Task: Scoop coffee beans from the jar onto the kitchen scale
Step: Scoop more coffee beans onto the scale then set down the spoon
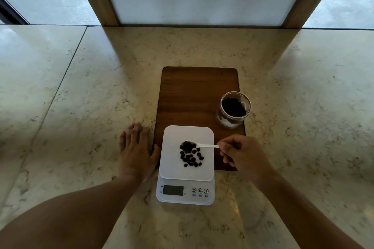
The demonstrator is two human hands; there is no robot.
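Spreading across the whole view, the pale marble worktop point(81, 91) carries a dark wooden board point(194, 91), with the white kitchen scale point(174, 147) straddling the board's near edge and reaching onto the stone. At the board's right edge stands the open glass jar point(233, 110), upright and holding dark beans; glass is fragile and smooth, so I judge it best gripped round its wall if steadied. Flat and spread, the left hand point(135, 153) rests on the worktop just beside the scale, holding nothing. Pinched narrow, the right hand point(244, 155) grips the handle end of a small white spoon point(206, 145), light and probably stiff plastic. Its bowl sits over the platform, loaded. Below it lie loose coffee beans point(191, 157), light, hard, likely to roll
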